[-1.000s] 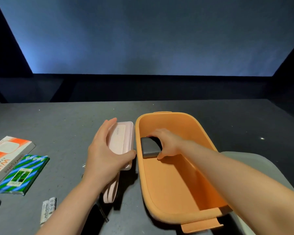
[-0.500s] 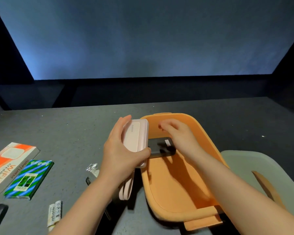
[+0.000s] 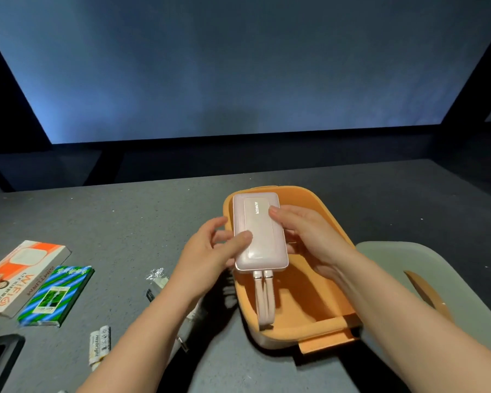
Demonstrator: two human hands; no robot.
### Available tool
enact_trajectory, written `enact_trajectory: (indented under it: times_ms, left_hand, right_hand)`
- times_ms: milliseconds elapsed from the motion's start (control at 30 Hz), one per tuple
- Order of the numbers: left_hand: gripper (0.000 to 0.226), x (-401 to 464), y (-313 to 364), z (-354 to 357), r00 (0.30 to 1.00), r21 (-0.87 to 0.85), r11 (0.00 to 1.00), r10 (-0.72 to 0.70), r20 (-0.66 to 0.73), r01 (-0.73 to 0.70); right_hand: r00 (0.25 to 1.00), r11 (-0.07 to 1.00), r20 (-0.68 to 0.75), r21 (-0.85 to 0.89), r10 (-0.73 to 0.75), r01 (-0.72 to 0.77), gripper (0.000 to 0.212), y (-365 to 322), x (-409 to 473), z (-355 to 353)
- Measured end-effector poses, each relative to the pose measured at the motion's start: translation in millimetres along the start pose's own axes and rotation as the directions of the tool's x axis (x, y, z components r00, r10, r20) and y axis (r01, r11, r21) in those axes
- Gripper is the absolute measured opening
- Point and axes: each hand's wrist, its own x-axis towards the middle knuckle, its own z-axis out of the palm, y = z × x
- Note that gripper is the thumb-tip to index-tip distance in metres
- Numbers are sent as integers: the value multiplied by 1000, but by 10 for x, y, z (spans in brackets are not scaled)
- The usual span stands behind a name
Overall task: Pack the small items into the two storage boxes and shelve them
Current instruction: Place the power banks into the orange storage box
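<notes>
Gripping a pink ANKER power bank between them, left hand and right hand hover over the orange box.

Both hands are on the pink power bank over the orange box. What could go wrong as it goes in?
1. The power bank is pinched mostly by fingertips of the left hand and right hand, so it might slip.
2. Its dangling strap loop could catch on the orange box rim or bunch underneath, leaving it tilted.

The pink power bank covers the orange box's far half; its near half lies open.
</notes>
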Motion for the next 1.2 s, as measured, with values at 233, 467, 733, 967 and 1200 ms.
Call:
enact_trajectory:
  times_ms: [233,467,733,967,1200]
  left_hand:
    - [21,-26,-40,154,998,-224,975,-24,-64,9]
    - [22,-46,-62,396,931,33,978,208,-298,-208]
    - [52,-1,-247,152,939,438,862,329,-101,-255]
    - [71,107,-531,-21,974,552,811,229,5,-193]
    - [64,102,-621,-3,962,494,836,274,1,-238]
  right_hand:
    - [995,935,-41,-347,-96,76,26,-31,51,60]
    - [969,756,-130,-650,-209,76,82,-20,183,146]
    - [924,710,-200,-697,-325,99,74,-17,360,-87]
    - [974,256,147,-948,-171,188,82,123,752,-302]
    - [933,-87,359,-930,-5,358,85,200,1164,-96]
